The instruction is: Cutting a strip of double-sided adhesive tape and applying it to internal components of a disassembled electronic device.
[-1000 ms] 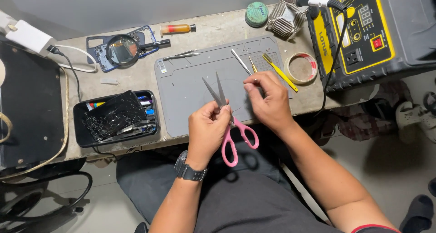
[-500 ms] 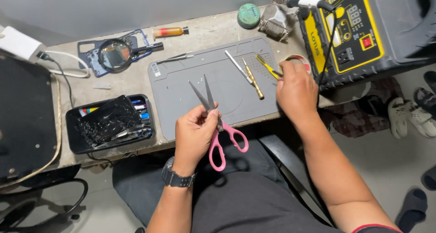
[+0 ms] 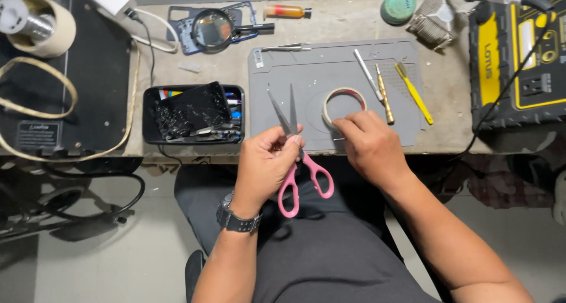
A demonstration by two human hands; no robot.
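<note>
1. Head view, nearest the body: the left hand (image 3: 262, 161) grips a pair of pink-handled scissors (image 3: 298, 155) around the pivot, fingers curled and pressed together on the metal, not through the handle loops. The loops hang down toward the lap; the blades (image 3: 283, 111) point up and away over the mat, slightly parted in a narrow V. A dark wristwatch (image 3: 237, 217) sits on that wrist.

2. Just right of the scissors, the right hand (image 3: 371, 146) rests on the near edge of the grey work mat (image 3: 306, 73). Its fingertips (image 3: 342, 124) touch the near rim of a roll of pale tape (image 3: 344, 104) that lies flat on the mat. Whether they pinch a loose tape end I cannot tell.

3. The relation that matters: the roll lies just beyond the right fingers and to the right of the blade tips, near them but apart. The long axis of the scissors runs near to far, tilted a little leftward at the tips. The right hand is the nearer one to the roll.

4. Farther along the mat, right of the roll, lie a silver pen-like tool (image 3: 367, 73), a brass-coloured tool (image 3: 384, 93) and a yellow-handled brush (image 3: 414, 92), all roughly parallel. Tweezers (image 3: 286, 47) lie at the mat's far left corner.

5. Left of the mat sits a black tray (image 3: 193, 114) holding a cracked dark screen and small tools.

6. Farthest back: a magnifying glass (image 3: 213, 28), a small orange-filled bottle (image 3: 286, 11), a round green tin (image 3: 399, 4) and, at the right, a yellow-and-black machine (image 3: 519, 49).
</note>
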